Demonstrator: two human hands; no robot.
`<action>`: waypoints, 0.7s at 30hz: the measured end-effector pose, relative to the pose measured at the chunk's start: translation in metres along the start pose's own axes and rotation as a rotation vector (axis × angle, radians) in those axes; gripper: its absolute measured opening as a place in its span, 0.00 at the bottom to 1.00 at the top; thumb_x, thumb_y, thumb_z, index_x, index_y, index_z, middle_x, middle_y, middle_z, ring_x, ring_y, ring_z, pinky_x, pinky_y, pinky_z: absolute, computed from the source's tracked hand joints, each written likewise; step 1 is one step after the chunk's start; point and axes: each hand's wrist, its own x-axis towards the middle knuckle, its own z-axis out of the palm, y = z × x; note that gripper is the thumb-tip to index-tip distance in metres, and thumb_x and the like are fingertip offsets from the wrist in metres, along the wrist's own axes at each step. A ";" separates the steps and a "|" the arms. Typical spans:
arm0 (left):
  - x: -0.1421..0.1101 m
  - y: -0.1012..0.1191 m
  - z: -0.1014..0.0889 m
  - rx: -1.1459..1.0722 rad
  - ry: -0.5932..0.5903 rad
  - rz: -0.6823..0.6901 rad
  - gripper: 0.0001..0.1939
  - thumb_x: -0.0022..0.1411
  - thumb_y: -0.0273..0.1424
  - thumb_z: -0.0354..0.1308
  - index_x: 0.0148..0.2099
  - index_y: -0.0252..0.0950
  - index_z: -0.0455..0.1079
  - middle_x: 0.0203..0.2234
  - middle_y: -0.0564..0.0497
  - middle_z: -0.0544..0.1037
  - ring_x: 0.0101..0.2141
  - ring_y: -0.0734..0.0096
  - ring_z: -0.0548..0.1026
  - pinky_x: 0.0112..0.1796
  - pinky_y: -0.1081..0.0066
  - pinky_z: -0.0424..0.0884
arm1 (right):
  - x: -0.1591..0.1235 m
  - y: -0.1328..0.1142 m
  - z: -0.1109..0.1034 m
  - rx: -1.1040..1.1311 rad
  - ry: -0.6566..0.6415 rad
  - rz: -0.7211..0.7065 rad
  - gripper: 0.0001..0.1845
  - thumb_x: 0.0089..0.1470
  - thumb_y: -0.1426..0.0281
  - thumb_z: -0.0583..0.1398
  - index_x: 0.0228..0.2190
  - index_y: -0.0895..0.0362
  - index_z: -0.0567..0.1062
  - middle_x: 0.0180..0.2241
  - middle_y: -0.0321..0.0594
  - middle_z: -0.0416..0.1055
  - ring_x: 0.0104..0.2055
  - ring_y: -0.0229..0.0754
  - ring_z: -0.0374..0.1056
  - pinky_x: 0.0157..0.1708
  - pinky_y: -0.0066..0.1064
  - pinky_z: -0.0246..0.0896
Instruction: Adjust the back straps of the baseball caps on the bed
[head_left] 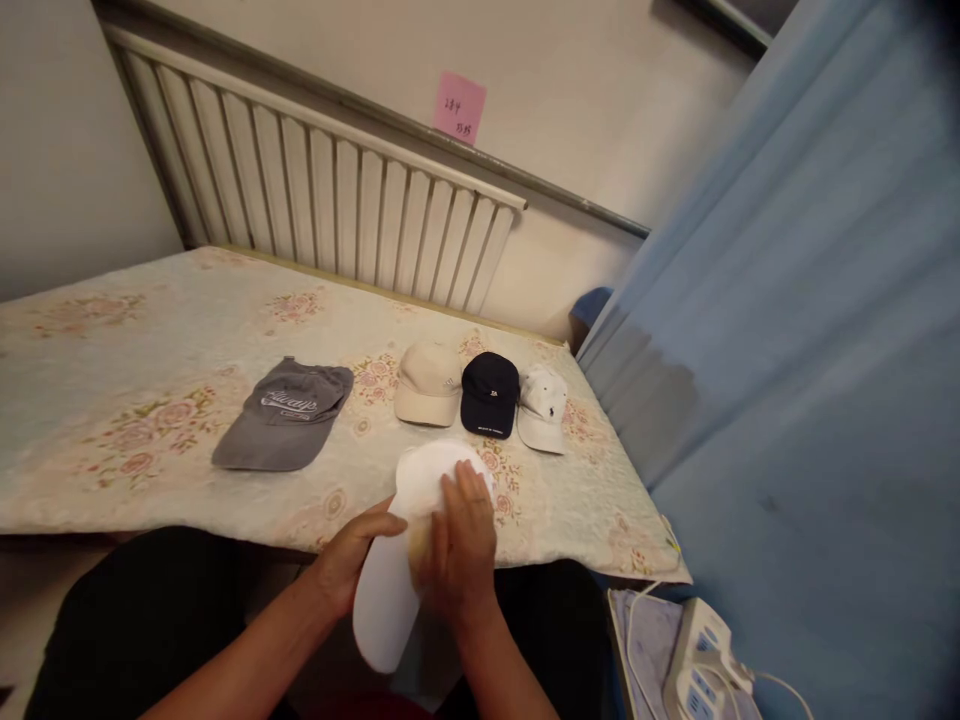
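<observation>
Fingers of our left hand point(351, 560) pinch the white cap point(386, 605) at its side edge, thumb on top and the other fingertips hidden beneath. The fingers of our right hand point(463, 540) lie extended and close together on the crown; we cannot tell whether the right thumb grips anything. We hold the cap over the near edge of the flowered cloth point(270, 515), its brim slanting down toward us. Beyond it, we see the beige cap point(429, 382), the black cap point(490, 393) and the off-white cap point(543, 408) side by side on the cloth, brims facing us. Well apart to their left lies the grey cap point(289, 415), with pale lettering on its front. Behind the cloth stands the radiator point(322, 180), with a pink note point(459, 106) on the wall above. To our right, the blue curtain point(780, 350) hangs near a power strip point(701, 660)
</observation>
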 end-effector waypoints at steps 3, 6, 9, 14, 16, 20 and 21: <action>0.002 -0.003 0.001 0.011 0.049 0.016 0.30 0.46 0.18 0.57 0.54 0.34 0.68 0.24 0.48 0.79 0.23 0.64 0.77 0.27 0.69 0.70 | 0.001 -0.021 0.004 0.030 -0.120 -0.109 0.23 0.56 0.74 0.54 0.54 0.59 0.64 0.60 0.51 0.59 0.66 0.52 0.47 0.61 0.57 0.47; 0.001 -0.002 0.000 0.024 0.093 0.025 0.29 0.46 0.18 0.58 0.53 0.34 0.68 0.22 0.50 0.78 0.21 0.65 0.76 0.26 0.69 0.70 | 0.001 -0.017 0.009 0.013 -0.133 -0.108 0.22 0.55 0.75 0.54 0.53 0.58 0.65 0.59 0.51 0.61 0.66 0.52 0.47 0.61 0.58 0.47; -0.003 0.004 0.000 0.043 0.091 0.020 0.33 0.47 0.20 0.58 0.58 0.34 0.65 0.26 0.46 0.80 0.24 0.57 0.78 0.28 0.62 0.72 | 0.001 0.005 0.013 0.001 -0.064 -0.034 0.21 0.58 0.75 0.52 0.53 0.60 0.66 0.58 0.53 0.63 0.65 0.51 0.50 0.60 0.58 0.49; -0.003 0.011 0.002 0.013 0.021 0.061 0.39 0.47 0.20 0.58 0.63 0.36 0.58 0.36 0.41 0.81 0.30 0.53 0.79 0.33 0.59 0.73 | -0.001 0.036 0.012 0.031 -0.004 0.258 0.20 0.62 0.70 0.48 0.52 0.60 0.68 0.55 0.54 0.66 0.60 0.49 0.60 0.56 0.52 0.58; -0.001 0.010 0.002 0.019 0.031 0.060 0.40 0.47 0.21 0.58 0.63 0.35 0.58 0.36 0.41 0.81 0.29 0.53 0.79 0.31 0.59 0.73 | -0.001 0.032 0.008 0.028 0.016 0.296 0.20 0.62 0.70 0.48 0.53 0.61 0.67 0.56 0.54 0.66 0.60 0.50 0.60 0.56 0.52 0.59; 0.004 0.007 0.005 0.014 0.066 0.053 0.36 0.47 0.20 0.58 0.60 0.36 0.62 0.32 0.45 0.81 0.26 0.58 0.78 0.29 0.62 0.73 | 0.003 -0.003 0.001 0.035 -0.024 0.084 0.22 0.60 0.71 0.50 0.56 0.61 0.63 0.60 0.53 0.60 0.65 0.51 0.51 0.59 0.54 0.54; 0.006 0.007 0.006 0.001 0.073 0.063 0.34 0.46 0.19 0.58 0.58 0.35 0.64 0.31 0.46 0.81 0.26 0.60 0.78 0.30 0.64 0.73 | 0.005 -0.013 0.000 0.046 -0.067 0.003 0.23 0.59 0.72 0.51 0.56 0.61 0.62 0.60 0.53 0.59 0.65 0.51 0.49 0.60 0.54 0.52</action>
